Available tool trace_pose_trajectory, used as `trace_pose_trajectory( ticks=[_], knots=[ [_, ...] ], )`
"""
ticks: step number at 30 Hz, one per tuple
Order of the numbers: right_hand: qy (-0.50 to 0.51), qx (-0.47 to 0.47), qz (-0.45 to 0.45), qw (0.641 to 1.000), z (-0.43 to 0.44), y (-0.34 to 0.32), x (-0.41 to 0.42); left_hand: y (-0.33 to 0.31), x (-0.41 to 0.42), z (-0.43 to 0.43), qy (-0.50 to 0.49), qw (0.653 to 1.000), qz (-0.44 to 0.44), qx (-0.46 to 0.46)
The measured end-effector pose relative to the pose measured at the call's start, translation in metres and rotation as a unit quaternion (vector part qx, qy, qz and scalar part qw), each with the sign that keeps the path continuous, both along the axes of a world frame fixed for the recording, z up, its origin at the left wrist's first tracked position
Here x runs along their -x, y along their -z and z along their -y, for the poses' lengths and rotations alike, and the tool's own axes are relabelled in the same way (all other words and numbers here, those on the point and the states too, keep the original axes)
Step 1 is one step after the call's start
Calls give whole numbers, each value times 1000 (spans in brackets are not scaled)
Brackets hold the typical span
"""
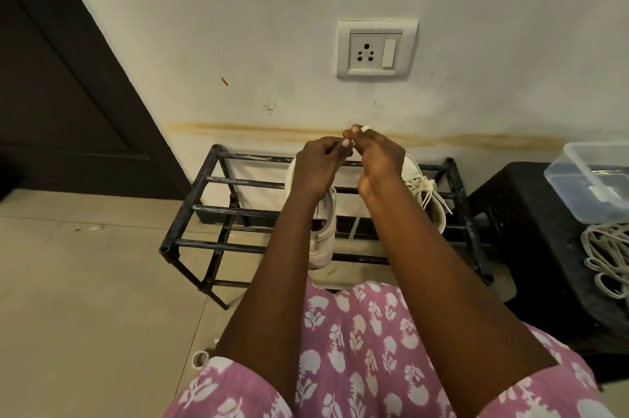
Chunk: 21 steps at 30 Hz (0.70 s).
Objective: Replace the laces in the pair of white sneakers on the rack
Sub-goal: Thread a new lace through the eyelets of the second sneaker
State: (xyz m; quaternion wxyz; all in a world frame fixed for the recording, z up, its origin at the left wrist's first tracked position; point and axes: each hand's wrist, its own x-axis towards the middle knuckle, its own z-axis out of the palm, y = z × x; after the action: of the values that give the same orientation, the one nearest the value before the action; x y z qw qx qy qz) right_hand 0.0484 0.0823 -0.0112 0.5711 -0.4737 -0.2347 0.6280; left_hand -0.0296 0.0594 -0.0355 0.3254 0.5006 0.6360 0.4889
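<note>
Two white sneakers stand on a black metal rack (211, 210) by the wall. The left sneaker (323, 237) lies mostly under my left forearm. The right sneaker (427, 194) has loose white laces spilling over its top. My left hand (318, 164) and my right hand (376, 153) are raised together above the left sneaker, fingers curled. They pinch a white lace (355, 227), which hangs down between my forearms. A bit of white shows at my right fingertips.
A black stool (531, 233) stands to the right of the rack, carrying a clear plastic box (592, 186) and a heap of white laces (609, 257). A wall socket (376, 50) is above the rack. A dark door (68, 77) is at the left.
</note>
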Motion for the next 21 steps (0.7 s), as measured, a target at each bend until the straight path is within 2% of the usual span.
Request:
trace_pose_trajectory(
  ticks=[3, 7, 15, 18, 21],
  knots=[
    [-6, -22, 45, 999, -3, -10, -5, -3, -10, 0, -17, 999, 48, 0],
    [-4, -48, 85, 995, -12, -31, -17, -2, -9, 1, -52, 998, 38, 11],
    [-27, -73, 92, 993, -22, -64, -38, -2, -10, 6, -1, 993, -82, 85],
    [-21, -81, 92, 992, -25, -75, -45, -1, -11, 7, 27, 973, -175, 146],
    [-33, -87, 99, 991, -23, -79, -49, -4, -13, 8, 47, 954, -223, 192]
  ],
)
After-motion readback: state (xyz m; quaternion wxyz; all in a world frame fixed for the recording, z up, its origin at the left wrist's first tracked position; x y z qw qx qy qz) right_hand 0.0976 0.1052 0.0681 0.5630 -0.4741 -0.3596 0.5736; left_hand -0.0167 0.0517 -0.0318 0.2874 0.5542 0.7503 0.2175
